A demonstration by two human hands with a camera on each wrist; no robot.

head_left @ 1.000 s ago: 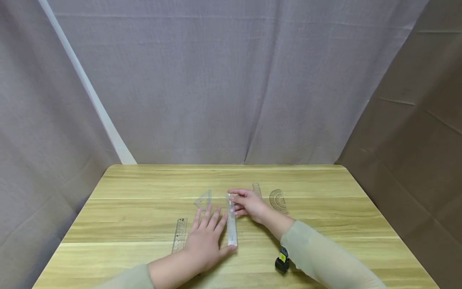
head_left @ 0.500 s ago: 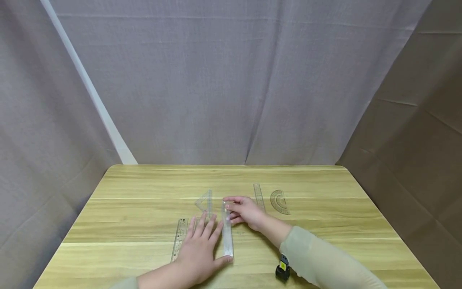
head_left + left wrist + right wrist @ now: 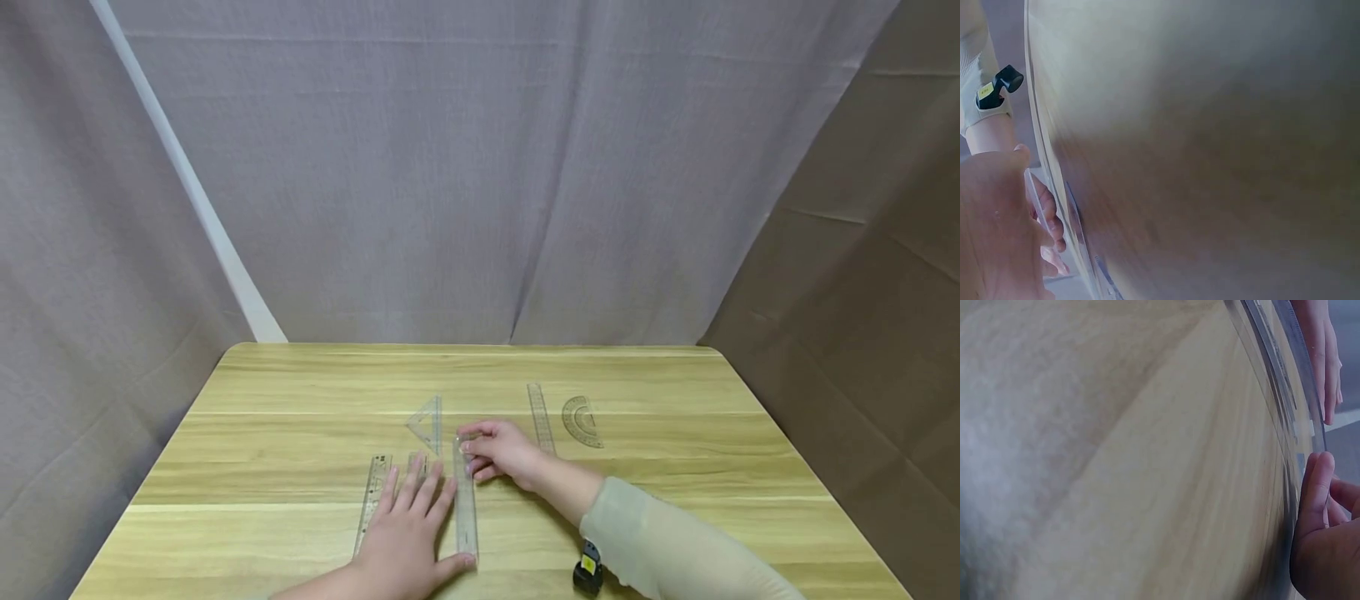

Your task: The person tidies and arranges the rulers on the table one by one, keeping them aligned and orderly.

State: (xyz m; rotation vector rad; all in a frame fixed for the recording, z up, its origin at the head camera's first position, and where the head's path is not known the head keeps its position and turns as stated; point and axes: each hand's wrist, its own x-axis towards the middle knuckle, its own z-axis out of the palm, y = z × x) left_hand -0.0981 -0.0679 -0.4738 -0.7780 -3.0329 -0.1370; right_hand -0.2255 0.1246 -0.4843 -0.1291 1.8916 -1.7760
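Observation:
A clear plastic ruler point(image 3: 466, 521) lies lengthwise between my two hands in the head view. At its far end, my right hand point(image 3: 504, 456) pinches it between thumb and fingers. My left hand point(image 3: 401, 533) has its fingers straight and spread, with the thumb at the ruler's near end. Left of that hand lies another clear ruler point(image 3: 372, 500), partly covered by it. The far end of one more clear piece point(image 3: 417, 458) shows behind the left fingers; the rest is hidden. In the right wrist view, the right hand point(image 3: 1322, 519) holds the ruler's end.
A clear set square point(image 3: 437, 427) lies beyond the left fingers. Farther right are a narrow clear ruler point(image 3: 538, 417) and a clear protractor point(image 3: 579, 422). A black device with a yellow label point(image 3: 588, 571) is at the right wrist. Curtains point(image 3: 480, 192) stand behind the wooden table point(image 3: 262, 433).
Both hands have shifted left and nearer to me, bringing the ruler along. More of the set square and the narrow ruler has come into sight.

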